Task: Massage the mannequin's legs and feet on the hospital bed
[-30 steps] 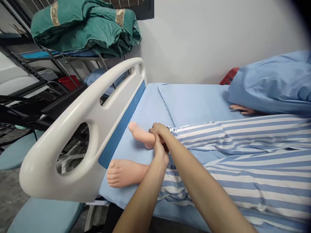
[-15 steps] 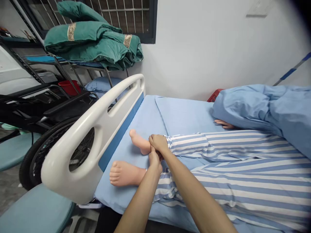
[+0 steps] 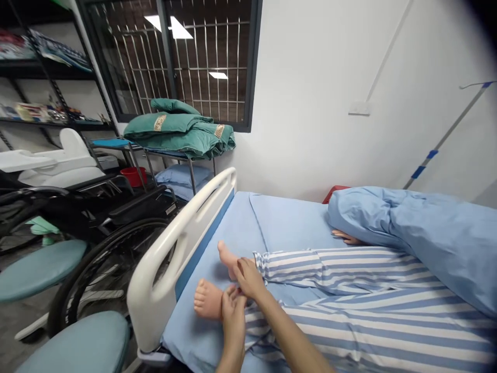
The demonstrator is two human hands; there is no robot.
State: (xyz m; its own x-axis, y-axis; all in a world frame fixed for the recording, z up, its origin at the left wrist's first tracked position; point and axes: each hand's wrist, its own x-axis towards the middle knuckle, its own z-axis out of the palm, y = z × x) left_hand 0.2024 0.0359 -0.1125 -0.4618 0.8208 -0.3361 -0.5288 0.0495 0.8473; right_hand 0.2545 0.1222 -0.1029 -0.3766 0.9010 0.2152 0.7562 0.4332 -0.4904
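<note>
A manikin in blue-and-white striped trousers (image 3: 349, 305) lies on a bed with a light blue sheet (image 3: 295, 220). My left hand (image 3: 233, 308) is closed around the ankle of the near foot (image 3: 208, 299), whose toes point up and left. Farther back, my right hand (image 3: 249, 278) grips the ankle of the far foot (image 3: 227, 257) just below the trouser cuff. Both hands are close together, and the undersides of the ankles are hidden. A blue quilt (image 3: 404, 233) covers the upper body, with a manikin hand (image 3: 347, 237) showing under its edge.
A white footboard (image 3: 145, 274) rises just left of the feet. Beyond it stand a wheelchair (image 3: 116, 228) and two teal stools (image 3: 83, 344). Folded green bedding (image 3: 182, 132) rests on a rack under the window. A drip pole (image 3: 442, 140) leans at the right.
The view has tilted up, showing more window and wall. My left hand has shifted from beside the far ankle to the near ankle. My right hand stays on the far ankle.
</note>
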